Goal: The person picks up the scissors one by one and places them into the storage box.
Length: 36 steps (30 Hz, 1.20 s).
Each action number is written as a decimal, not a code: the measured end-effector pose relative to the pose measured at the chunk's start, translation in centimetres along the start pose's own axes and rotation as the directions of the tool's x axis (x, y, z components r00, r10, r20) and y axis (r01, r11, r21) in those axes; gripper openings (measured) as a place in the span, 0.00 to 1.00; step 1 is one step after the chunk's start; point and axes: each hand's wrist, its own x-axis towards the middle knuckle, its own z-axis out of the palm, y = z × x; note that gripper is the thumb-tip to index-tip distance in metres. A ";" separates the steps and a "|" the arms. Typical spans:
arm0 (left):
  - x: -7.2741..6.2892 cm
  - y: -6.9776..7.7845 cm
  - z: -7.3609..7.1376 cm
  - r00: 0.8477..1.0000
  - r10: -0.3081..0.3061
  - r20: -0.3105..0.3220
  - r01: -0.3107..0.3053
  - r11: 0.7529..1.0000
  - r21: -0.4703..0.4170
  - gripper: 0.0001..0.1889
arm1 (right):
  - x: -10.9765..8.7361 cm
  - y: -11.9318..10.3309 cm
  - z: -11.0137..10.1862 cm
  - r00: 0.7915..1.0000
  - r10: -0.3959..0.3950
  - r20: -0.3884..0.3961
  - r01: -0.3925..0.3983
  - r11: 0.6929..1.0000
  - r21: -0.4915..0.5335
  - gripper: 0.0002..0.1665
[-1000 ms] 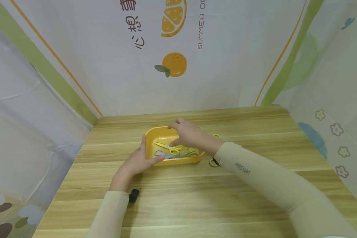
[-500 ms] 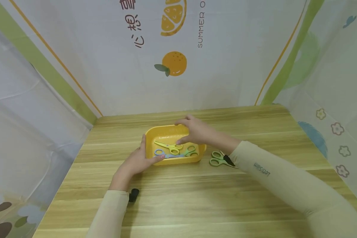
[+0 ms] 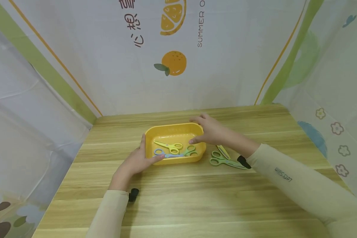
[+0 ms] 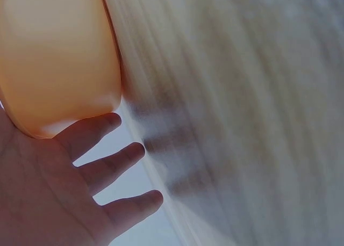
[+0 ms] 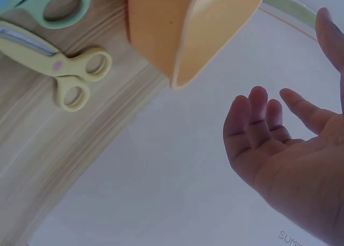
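Observation:
A yellow plastic box point(image 3: 178, 161) lies on the table. My left hand point(image 3: 137, 160) rests against its left end, thumb across the front rim; in the left wrist view the hand's point(image 4: 48, 187) fingers are straight and spread beside the box point(image 4: 64, 63). My right hand point(image 3: 212, 130) hovers at the box's right end, holding nothing. In the right wrist view its point(image 5: 290, 165) fingers are relaxed and apart from the box point(image 5: 156, 31). Inside the box lie yellow scissors point(image 3: 168, 145), with blue scissors point(image 3: 159, 152) and green scissors point(image 3: 191, 150) along the front wall.
Right of the box, green scissors point(image 3: 224, 160) lie on the wooden table point(image 3: 178, 198) beside yellow scissors point(image 5: 56, 66), partly hidden by the right wrist in the head view. A white printed curtain point(image 3: 226, 66) stands behind the table's back edge.
My right hand has drawn back to the right, from over the yellow scissors to the box's right end. The scissors on the table have come into view. The left hand stays put.

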 end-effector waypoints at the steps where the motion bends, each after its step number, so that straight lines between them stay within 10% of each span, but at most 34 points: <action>1: 0.0 0.0 0.0 1.000 -0.002 0.002 0.002 1.000 0.001 0.74 | -0.1 0.3 0.0 1.000 0.011 0.002 -0.011 1.000 0.004 0.58; 12: 0.1 -0.1 0.0 1.000 -0.008 0.008 0.008 1.000 0.004 0.74 | -2.0 3.9 -0.4 0.999 0.054 0.004 -0.054 0.998 0.043 0.60; 27: 0.0 -0.1 0.1 1.000 -0.013 0.015 0.013 1.000 -0.002 0.74 | -2.3 8.6 1.1 0.996 -0.017 0.083 0.027 0.993 -0.118 0.22; 36: -0.1 0.0 0.0 1.000 -0.012 0.011 0.012 1.000 -0.006 0.74 | -2.3 10.5 2.6 0.994 -0.011 0.110 0.028 0.988 -0.150 0.31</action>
